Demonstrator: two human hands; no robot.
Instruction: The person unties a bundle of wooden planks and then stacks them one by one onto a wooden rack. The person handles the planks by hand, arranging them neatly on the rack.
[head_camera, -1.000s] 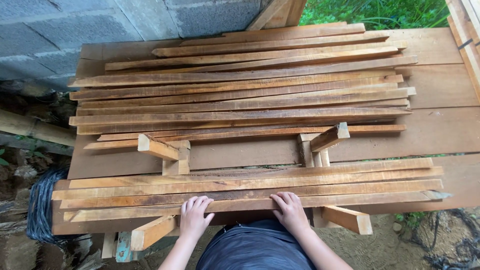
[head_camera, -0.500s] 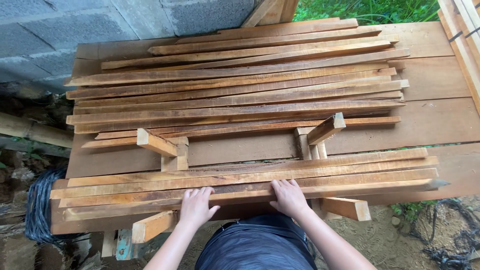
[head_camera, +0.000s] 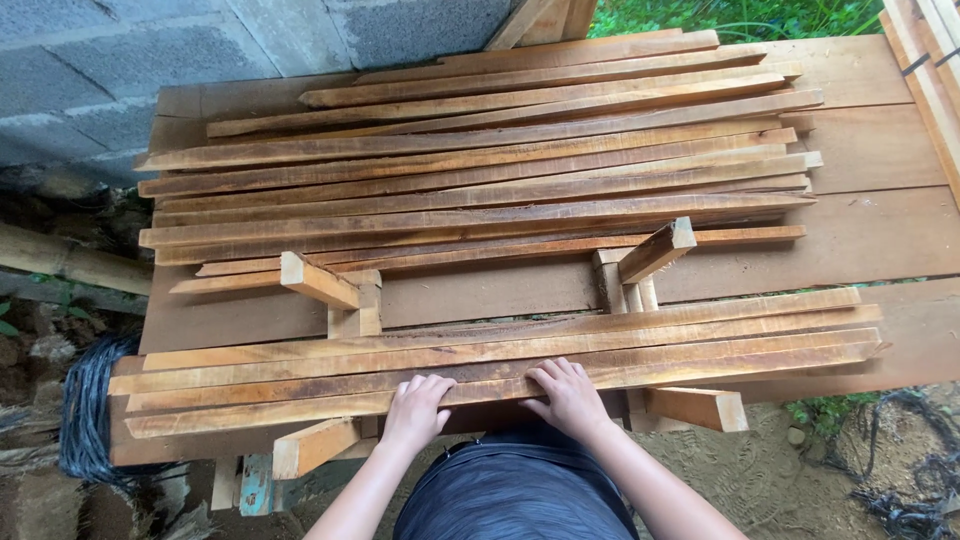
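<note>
Head view, looking straight down: you are pressing both hands flat on the near bundle of wooden slats (head_camera: 500, 350), which is lying lengthwise along the near edge of the desk (head_camera: 880, 240). Your left hand (head_camera: 415, 410) is resting palm-down with fingers spread over the nearest slat, just left of the middle; your right hand (head_camera: 572, 397) is lying beside it in the same manner, fingers spread and gripping nothing. Neither hand is closing around a piece; both are simply bearing on the top faces, apparently to keep the slats level and together.

The bundle is sitting across two wooden cradles, a left cradle (head_camera: 335, 295) and a right cradle (head_camera: 640, 265), whose angled arms are sticking up at its far side and appear to be stopping the slats from rolling away from you. Short blocks are projecting below the near edge at the left (head_camera: 315, 447) and at the right (head_camera: 700, 407).

A larger stack of slats (head_camera: 480, 170) is covering the far half of the desk, well apart from your hands, with a strip of bare board lying between the two groups. A grey block wall (head_camera: 200, 50) is standing beyond the far left corner, grass (head_camera: 740, 15) is showing at the far right, and a dark coil of wire (head_camera: 90, 400) is lying on the ground off the left edge.
</note>
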